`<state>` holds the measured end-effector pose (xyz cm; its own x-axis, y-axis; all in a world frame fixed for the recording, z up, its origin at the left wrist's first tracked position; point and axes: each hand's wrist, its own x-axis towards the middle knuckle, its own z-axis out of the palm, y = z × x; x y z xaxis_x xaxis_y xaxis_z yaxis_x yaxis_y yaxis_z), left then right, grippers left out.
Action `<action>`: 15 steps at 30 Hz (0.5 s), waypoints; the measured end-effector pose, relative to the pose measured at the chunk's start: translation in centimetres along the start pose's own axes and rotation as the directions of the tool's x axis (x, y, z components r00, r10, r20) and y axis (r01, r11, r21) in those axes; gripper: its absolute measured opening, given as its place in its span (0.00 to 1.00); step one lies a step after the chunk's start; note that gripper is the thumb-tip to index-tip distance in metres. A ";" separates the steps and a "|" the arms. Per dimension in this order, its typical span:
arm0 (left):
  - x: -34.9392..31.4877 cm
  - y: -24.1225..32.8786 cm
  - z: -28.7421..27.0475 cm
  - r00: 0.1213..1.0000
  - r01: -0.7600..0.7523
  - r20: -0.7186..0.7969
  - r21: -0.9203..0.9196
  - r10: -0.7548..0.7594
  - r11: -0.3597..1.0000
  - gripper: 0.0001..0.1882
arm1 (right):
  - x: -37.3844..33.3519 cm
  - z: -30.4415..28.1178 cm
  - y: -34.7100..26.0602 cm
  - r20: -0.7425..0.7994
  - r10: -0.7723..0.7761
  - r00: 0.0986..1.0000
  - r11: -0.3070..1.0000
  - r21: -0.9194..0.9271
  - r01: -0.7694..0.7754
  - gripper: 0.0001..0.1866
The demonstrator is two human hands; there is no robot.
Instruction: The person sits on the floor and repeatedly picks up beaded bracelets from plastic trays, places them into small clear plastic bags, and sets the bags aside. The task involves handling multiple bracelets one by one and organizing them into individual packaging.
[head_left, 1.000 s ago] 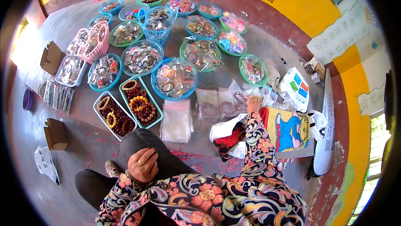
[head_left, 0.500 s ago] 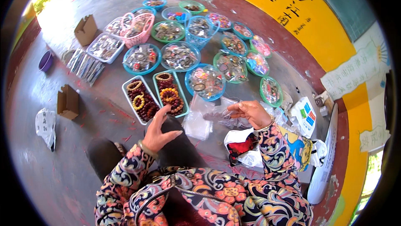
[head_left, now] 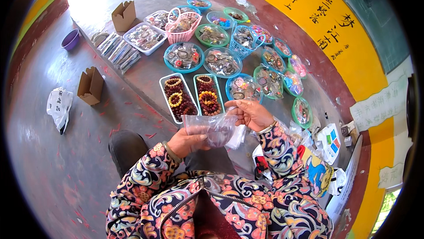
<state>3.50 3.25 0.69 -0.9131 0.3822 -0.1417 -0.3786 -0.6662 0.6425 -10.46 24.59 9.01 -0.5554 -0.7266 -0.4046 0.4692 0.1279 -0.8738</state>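
A clear plastic bag (head_left: 204, 124) is stretched between my hands above my lap. My left hand (head_left: 187, 143) grips its left side, thumb lying over the film. At the bag's upper right corner my right hand (head_left: 252, 115) is closed, fingertips pinched together on the edge. Something dark purplish shows through the lower right of the bag; whether it lies inside or behind I cannot make out. Part of a stack of clear bags (head_left: 237, 136) shows below my right hand. Just beyond, two trays hold beaded bracelets, a white one (head_left: 164, 90) and a green one (head_left: 220, 85).
Round basins of packaged trinkets, including a blue basin (head_left: 181, 70), spread out ahead with a pink basket (head_left: 191, 36) and blue basket (head_left: 241, 52). Cardboard boxes (head_left: 90, 86), a purple bowl (head_left: 70, 40) and a white bag (head_left: 59, 106) stand left. A printed bag (head_left: 329, 141) sits right.
My left hand, formerly spread and free, has come in and taken hold of a clear bag. My right hand has stayed nearby, now pinching its edge. The view has shifted left.
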 end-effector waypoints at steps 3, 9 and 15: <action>-0.3 -0.1 -1.0 0.998 -0.020 0.050 -0.178 0.029 0.984 0.20 | 1.3 0.2 3.2 -0.173 -0.092 0.981 0.983 0.144 0.117 0.29; -0.3 0.2 -2.7 0.987 -0.131 0.053 -0.302 0.154 0.944 0.20 | 3.5 4.5 7.3 -0.072 -0.121 0.990 0.870 0.472 0.141 0.33; -0.1 0.3 -2.4 0.989 -0.147 -0.045 -0.282 0.140 0.948 0.19 | 5.2 5.1 7.6 -0.481 -0.284 0.829 0.917 0.116 0.382 0.12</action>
<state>3.12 1.47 -0.97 -0.9630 0.2560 -0.0843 -0.2675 -0.8686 0.4172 -6.26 18.37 1.67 -0.9244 -0.3138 -0.2169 0.2978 -0.2383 -0.9244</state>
